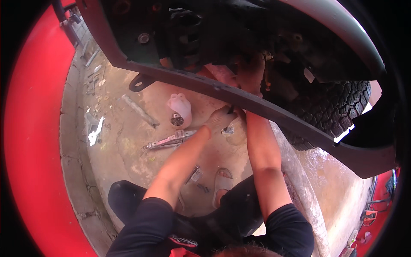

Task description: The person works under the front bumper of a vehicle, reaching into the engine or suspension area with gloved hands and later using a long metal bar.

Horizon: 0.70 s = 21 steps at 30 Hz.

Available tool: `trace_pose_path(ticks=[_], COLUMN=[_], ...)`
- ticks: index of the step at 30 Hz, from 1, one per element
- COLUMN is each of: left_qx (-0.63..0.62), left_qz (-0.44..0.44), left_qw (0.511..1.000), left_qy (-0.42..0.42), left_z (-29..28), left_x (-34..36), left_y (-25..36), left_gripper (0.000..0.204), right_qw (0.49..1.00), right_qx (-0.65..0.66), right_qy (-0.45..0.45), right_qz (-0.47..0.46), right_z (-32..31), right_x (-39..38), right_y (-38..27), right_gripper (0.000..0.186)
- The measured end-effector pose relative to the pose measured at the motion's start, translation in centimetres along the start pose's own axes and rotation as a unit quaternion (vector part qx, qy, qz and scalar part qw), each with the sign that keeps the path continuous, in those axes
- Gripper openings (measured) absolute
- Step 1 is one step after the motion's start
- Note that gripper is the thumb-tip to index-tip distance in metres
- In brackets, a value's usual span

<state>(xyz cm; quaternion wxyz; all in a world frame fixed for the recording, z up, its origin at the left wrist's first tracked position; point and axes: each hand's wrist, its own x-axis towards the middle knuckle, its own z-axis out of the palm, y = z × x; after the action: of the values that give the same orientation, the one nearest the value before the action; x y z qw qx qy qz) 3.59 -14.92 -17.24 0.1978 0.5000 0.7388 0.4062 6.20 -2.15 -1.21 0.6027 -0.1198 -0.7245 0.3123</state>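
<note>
Above me hangs the dark underside of a vehicle's front end, with a long black metal bar (192, 81) crossing in front of it. My left hand (220, 119) is just below this bar, its fingertips close to a small dark piece; blur and shade hide whether it grips anything. Behind the bar, my right arm reaches up into the shaded underside, where my right hand (251, 75) shows dimly and its fingers cannot be made out. A knobbly black tyre (338, 109) stands to the right of my right forearm.
On the concrete floor lie a scissor jack (171, 139), a cut pale plastic jug (182, 109) with small parts in it, and a metal tube (140, 111). A thick pipe (302, 184) runs along my right. A low block kerb (72, 162) and red wall (34, 128) border the left.
</note>
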Motion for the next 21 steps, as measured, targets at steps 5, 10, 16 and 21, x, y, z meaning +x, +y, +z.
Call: trace_pose_path(ticks=[5,10,16,21], left_qx=[0.024,-0.128,-0.089,-0.242], left_qz=[0.101,-0.110,-0.155,-0.246], left_qw=[0.988,0.982,0.983,0.939], left_qy=[-0.117,-0.090,-0.045,-0.016], left_z=[-6.7,-6.4,-2.0,-0.8], left_x=[-3.8,-3.7,-1.7,-1.8], left_y=[-1.0,1.6,0.3,1.9], left_gripper=[0.053,0.059,0.052,0.040], right_qw=[0.989,0.997,0.990,0.982], right_qx=[0.042,-0.011,0.055,0.046], right_qy=[-0.031,-0.057,-0.063,-0.063], right_qz=[0.136,-0.045,0.112,0.169], right_z=[0.6,-0.1,3.2,0.9], right_x=[0.4,0.3,0.9,-0.2], right_y=[-1.9,-4.5,3.0,6.4], right_gripper=[0.035,0.040,0.039,0.046])
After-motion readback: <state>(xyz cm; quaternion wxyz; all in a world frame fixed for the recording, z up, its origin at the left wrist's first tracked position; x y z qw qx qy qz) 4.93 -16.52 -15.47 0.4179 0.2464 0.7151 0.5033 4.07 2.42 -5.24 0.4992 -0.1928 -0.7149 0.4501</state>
